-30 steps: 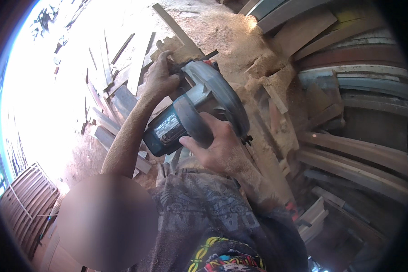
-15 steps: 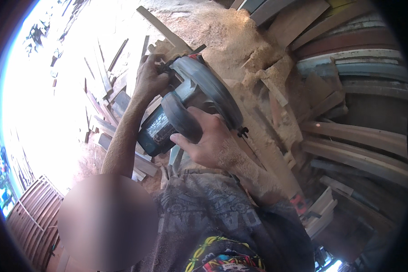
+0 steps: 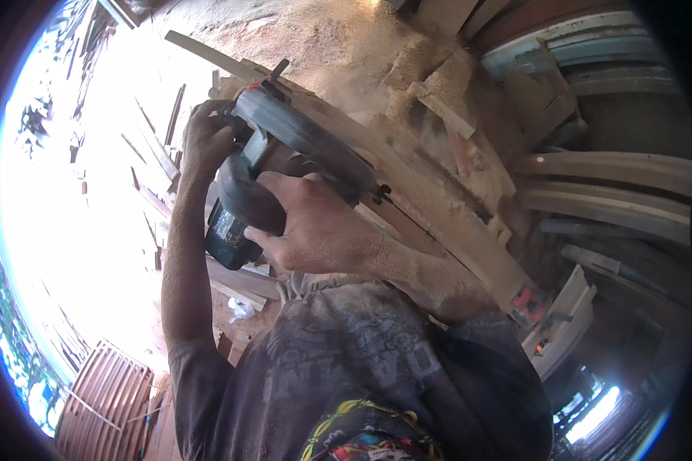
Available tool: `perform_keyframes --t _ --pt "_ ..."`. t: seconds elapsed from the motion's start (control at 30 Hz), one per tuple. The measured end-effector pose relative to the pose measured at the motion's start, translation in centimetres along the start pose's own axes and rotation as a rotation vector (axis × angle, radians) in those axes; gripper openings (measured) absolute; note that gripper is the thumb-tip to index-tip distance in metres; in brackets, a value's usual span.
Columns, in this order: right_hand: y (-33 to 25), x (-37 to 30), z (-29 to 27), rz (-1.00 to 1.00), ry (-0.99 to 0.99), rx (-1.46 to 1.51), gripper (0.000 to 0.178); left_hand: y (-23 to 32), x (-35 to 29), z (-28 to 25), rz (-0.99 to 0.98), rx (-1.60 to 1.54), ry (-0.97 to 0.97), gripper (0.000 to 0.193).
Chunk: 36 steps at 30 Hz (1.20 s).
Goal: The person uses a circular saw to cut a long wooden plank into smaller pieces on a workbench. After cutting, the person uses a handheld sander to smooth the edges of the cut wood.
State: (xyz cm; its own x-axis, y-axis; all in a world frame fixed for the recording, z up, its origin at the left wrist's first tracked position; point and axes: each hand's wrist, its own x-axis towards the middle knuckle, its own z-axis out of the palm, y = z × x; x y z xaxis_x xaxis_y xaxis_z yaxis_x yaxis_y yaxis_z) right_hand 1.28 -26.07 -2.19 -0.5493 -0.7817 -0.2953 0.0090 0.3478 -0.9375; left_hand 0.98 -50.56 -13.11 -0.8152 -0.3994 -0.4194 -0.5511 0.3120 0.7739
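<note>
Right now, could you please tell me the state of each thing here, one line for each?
Circular saw: gripped by both hands, resting on the plank.
Left hand: closed on the saw's front handle.
Right hand: closed on the rear handle.
Wooden plank: lying flat, coated with sawdust.
Sawdust heap: piled behind the saw.
Offcuts: scattered loose beside the plank.

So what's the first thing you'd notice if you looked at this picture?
The big grey round saw in the middle, gripped by both hands: the left hand on its far side, the right hand around its handle. It sits on a long curved wooden board dusted with sawdust, and piles of sawdust lie behind it. On the right, more curved wooden pieces are stacked.
</note>
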Motion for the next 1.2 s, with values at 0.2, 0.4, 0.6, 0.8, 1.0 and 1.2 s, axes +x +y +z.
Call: perform_keyframes --t 0.2,0.4,0.6,0.8,1.0,1.2 --pt "0.0 0.6 0.4 0.010 -0.024 -0.049 0.044 -0.4 1.0 -0.6 -0.007 0.055 0.033 0.041" --pt "-0.1 0.8 0.5 0.030 -0.064 -0.028 0.045 -1.7 1.6 -1.6 0.010 0.029 -0.032 0.042" --pt "-0.3 0.7 0.2 0.038 -0.078 -0.004 0.042 -1.9 1.6 -2.0 0.070 -0.022 -0.079 0.050" --pt "-0.1 1.0 0.6 -0.021 -0.036 0.003 0.039 -2.5 2.6 -2.7 0.109 0.062 -0.057 0.052" --pt "0.1 1.9 1.3 -0.023 0.001 -0.052 0.041 -2.2 2.7 -2.9 0.096 0.058 -0.042 0.049" --pt "0.3 2.6 1.2 -0.005 -0.045 -0.005 0.044 -1.8 3.1 -3.2 0.067 0.129 -0.025 0.049"
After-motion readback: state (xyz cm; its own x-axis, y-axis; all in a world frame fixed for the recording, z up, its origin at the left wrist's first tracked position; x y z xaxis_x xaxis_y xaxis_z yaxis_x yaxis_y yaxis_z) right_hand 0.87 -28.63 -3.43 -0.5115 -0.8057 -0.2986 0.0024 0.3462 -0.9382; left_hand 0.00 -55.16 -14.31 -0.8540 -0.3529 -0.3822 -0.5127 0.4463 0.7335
